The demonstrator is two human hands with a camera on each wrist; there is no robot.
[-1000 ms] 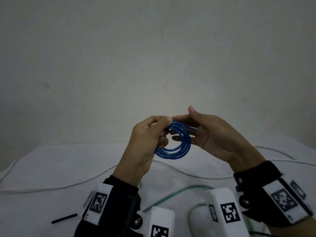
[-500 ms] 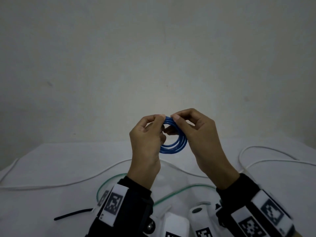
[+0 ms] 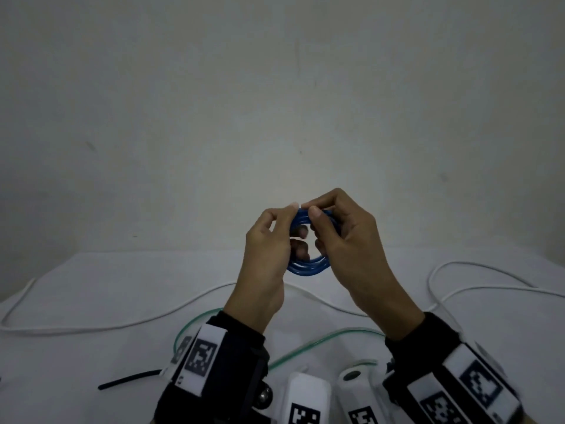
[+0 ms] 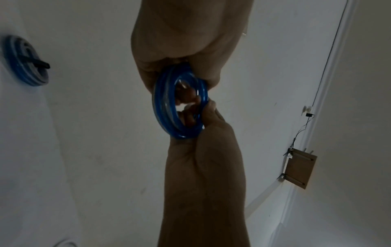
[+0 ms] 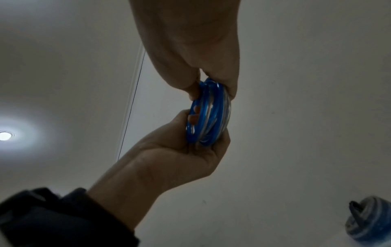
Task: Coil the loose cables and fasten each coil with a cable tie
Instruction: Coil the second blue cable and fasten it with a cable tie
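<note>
I hold a small coil of blue cable (image 3: 308,268) upright in the air in front of me, above the white table (image 3: 91,286). My left hand (image 3: 287,218) pinches its upper left side, with the lower fingers inside the ring. My right hand (image 3: 318,215) pinches the top of the coil between thumb and forefinger, close against the left fingertips. From the left wrist the coil (image 4: 160,103) shows as a ring between both hands. From the right wrist the coil (image 5: 209,117) is seen nearly edge-on. No tie is visible on it.
A black cable tie (image 3: 131,381) lies on the table at the near left. A loose green cable (image 3: 305,347) and a long white cable (image 3: 122,321) trail across the table below my hands. Another blue coil (image 4: 25,60), bound with a black tie, lies on the table.
My right hand's fingers, stretched out a second ago, have curled and now pinch the top of the coil. Both hands have drawn closer together around it.
</note>
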